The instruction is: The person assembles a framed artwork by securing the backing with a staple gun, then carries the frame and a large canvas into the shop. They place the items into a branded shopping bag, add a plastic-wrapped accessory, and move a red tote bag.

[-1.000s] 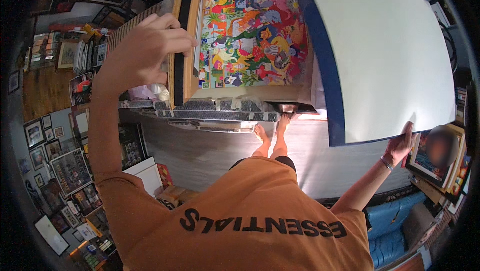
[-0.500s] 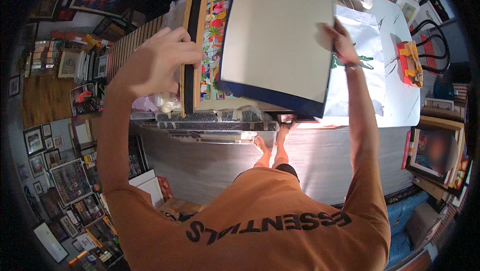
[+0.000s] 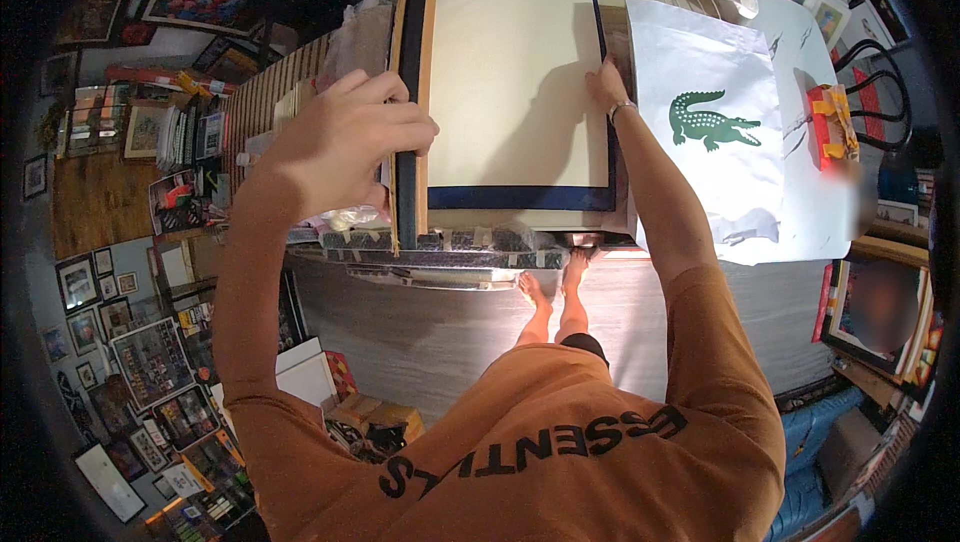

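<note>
My left hand point(image 3: 372, 132) is wrapped round a picture frame point(image 3: 423, 62) standing on edge, its black and bare wood sides showing as a narrow upright strip. To the right of that frame lies a large cream board point(image 3: 500, 72) with a navy border, flat on the work surface. At the board's right edge is my right hand point(image 3: 607, 90), its fingers closed on the border; the fingertips are partly hidden. A shadow of my arm falls across the cream face.
A white paper bag point(image 3: 715, 182) with a green crocodile lies on the white marbled table point(image 3: 812, 202) to the right. Beyond it stands a red and yellow bag point(image 3: 832, 127). Bubble-wrapped packages point(image 3: 450, 242) line the front edge. Framed pictures point(image 3: 150, 357) crowd the left.
The cream board has come down flat and moved left against the standing frame, covering the colourful picture beneath. My right hand has moved left with it, uncovering the white bag.
</note>
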A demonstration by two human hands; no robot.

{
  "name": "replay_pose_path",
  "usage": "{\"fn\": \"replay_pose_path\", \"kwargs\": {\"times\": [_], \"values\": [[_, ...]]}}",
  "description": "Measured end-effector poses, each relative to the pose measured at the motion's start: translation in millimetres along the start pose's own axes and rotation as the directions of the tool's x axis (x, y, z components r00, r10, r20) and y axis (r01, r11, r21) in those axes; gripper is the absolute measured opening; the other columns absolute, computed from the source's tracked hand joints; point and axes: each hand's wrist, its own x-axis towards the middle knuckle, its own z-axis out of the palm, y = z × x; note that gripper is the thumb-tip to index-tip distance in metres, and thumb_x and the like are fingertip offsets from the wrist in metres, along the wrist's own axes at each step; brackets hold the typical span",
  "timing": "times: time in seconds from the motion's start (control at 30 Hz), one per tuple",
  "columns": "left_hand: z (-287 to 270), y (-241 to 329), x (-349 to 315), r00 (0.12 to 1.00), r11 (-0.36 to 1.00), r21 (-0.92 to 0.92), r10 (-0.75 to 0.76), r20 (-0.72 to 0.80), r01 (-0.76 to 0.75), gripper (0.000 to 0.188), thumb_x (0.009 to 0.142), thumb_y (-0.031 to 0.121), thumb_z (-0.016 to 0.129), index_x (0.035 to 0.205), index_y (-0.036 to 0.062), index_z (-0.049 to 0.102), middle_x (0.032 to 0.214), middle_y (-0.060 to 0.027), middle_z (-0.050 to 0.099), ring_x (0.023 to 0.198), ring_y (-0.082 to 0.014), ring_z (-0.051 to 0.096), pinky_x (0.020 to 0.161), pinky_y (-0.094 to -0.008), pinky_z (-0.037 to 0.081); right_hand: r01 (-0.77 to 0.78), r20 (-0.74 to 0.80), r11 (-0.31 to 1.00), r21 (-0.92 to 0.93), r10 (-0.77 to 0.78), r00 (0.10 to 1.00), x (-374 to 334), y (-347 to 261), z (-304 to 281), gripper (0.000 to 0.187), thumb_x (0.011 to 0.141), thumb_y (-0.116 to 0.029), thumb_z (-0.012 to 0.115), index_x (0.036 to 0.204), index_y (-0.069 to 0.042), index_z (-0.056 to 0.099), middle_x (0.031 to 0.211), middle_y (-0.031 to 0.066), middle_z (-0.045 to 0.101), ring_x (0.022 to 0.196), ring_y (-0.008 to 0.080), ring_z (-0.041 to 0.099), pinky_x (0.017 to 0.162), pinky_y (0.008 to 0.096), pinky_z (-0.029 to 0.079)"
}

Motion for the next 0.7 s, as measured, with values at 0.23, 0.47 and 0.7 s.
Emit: {"fn": "replay_pose_path", "kwargs": {"times": [0.23, 0.47, 0.7], "values": [[15.7, 17.5, 42.8, 0.98, 0.98, -0.019, 0.199, 0.02, -0.199, 0.054, 0.052, 0.016, 0.088, 0.103, 0.0126, 0.068, 0.111, 0.0017, 0.066, 0.113, -0.0222, 0.055, 0.1, -0.0365, 0.043, 0.218, 0.062, 0.836, -0.503, -0.217, 0.974, 16.0, 31.5, 47.6, 0.048, 0.087, -0.012, 0.064, 0.127, 0.008, 0.047, 0.116, 0.0303, 0.063, 0.116, 0.0375, 0.06, 0.106, 0.045, 0.043], [85.7, 49.0, 137.1, 0.901, 0.901, -0.028, 0.433, -0.001, -0.433, 0.056, 0.052, 0.036, 0.09, 0.1, 0.014, 0.069, 0.102, 0.0012, 0.067, 0.109, -0.0211, 0.058, 0.1, -0.0367, 0.042, 0.197, -0.152, 0.85, 0.489, -0.14, 0.979, -191.7, -75.2, -98.6, 0.029, 0.104, -0.018, 0.054, 0.122, 0.003, 0.064, 0.11, 0.0188, 0.072, 0.105, 0.025, 0.069, 0.091, 0.0345, 0.053], [195.6, 85.4, 234.5, 0.82, 0.826, -0.011, 0.561, 0.118, -0.563, 0.064, 0.055, 0.058, 0.086, 0.099, 0.0131, 0.072, 0.097, -0.0013, 0.069, 0.108, -0.0212, 0.059, 0.102, -0.0382, 0.04, -0.314, -0.697, 0.912, 0.262, 0.404, 0.592, -382.5, -17.1, -225.0, 0.027, 0.102, -0.022, 0.057, 0.113, 0.002, 0.06, 0.107, 0.0135, 0.066, 0.097, 0.0197, 0.062, 0.079, 0.0355, 0.052]]}}
